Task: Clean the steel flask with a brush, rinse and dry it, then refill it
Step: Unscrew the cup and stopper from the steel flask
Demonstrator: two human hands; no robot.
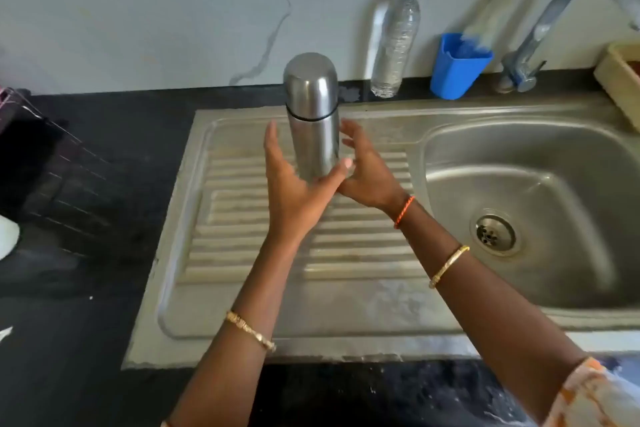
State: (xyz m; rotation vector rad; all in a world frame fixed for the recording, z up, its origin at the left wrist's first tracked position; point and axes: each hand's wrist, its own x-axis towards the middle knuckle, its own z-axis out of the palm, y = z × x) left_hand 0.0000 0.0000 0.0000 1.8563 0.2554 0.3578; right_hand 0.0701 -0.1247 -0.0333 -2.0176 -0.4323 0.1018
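The steel flask (313,121) stands upright with its cap on, at the back of the ribbed drainboard (346,295). My left hand (294,184) is at its left side with fingers straight, and the thumb reaches across the front of its base. My right hand (367,173) is at its right side with fingers spread and straight, close to the body. Neither hand is curled round the flask. A bottle brush (485,21) with a blue handle stands in a blue cup (460,62) by the wall.
A plastic water bottle (396,42) with a green cap stands against the wall behind the flask. The tap (554,10) arches over the steel sink basin (536,166) at right. A beige container (620,80) sits far right, and a dark wire rack (41,156) sits on the black counter at left.
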